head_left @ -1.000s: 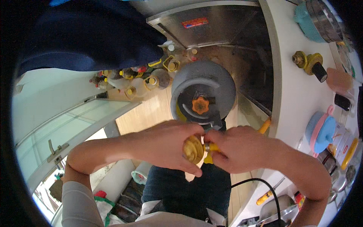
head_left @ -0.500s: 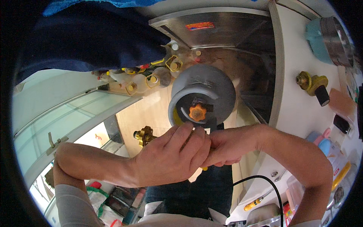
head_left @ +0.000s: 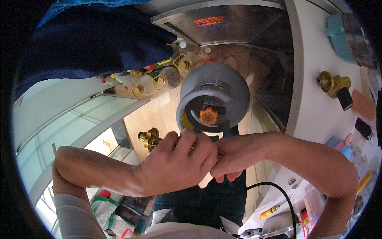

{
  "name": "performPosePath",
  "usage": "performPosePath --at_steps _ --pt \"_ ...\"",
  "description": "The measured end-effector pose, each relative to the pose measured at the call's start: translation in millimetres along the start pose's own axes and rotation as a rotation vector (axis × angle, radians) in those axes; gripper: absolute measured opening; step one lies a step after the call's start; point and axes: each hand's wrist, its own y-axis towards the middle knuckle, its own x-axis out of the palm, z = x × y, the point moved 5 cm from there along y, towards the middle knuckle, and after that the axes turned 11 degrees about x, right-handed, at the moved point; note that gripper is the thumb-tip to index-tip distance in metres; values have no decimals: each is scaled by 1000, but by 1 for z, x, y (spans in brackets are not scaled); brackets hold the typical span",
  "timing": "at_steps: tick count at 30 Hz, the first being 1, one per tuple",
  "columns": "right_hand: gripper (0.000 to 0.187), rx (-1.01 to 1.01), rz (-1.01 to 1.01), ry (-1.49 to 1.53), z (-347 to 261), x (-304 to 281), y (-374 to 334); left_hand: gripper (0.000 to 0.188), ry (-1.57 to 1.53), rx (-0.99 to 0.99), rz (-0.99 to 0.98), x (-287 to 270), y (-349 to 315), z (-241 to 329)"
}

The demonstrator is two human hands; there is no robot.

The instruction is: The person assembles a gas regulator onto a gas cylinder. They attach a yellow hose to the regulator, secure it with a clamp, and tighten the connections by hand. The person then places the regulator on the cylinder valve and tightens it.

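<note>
My left hand (head_left: 179, 159) is closed around a brass gas regulator (head_left: 150, 138). The fitting, with its dark tip, sticks out to the left of my knuckles; the rest is hidden in the grip. Pressed against it, my right hand (head_left: 232, 155) is bent inward with its fingers curled. What those fingers grip is covered by both hands. Just beyond them stands a grey gas cylinder (head_left: 232, 81) with a round collar and an orange valve knob (head_left: 208, 116).
To the right, a white counter (head_left: 308, 51) bears another brass regulator (head_left: 333, 85) with a black outlet, a teal pot (head_left: 338, 38) and a yellow-handled screwdriver (head_left: 269, 212). Several plastic bottles (head_left: 169, 77) stand behind the cylinder. A black cable (head_left: 274, 184) curves at lower right.
My hands have turned slightly against each other, still together. The fingertips of my right hand show more below it, and the brass regulator has shifted a little to the left and up.
</note>
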Motion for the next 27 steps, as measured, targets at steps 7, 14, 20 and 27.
performPosePath --at_steps 7,14,20,27 --pt "43 -79 -67 210 3 -15 -17 35 63 -24 70 -8 1 -3" --pt "29 -46 -61 16 5 -13 1 37 89 -18 118 -5 4 -1" --pt "27 -347 307 -381 -11 -10 -9 46 -25 -42 116 4 6 -8" --pt "24 -119 556 -566 -5 2 -26 26 -190 -46 66 8 11 -5"
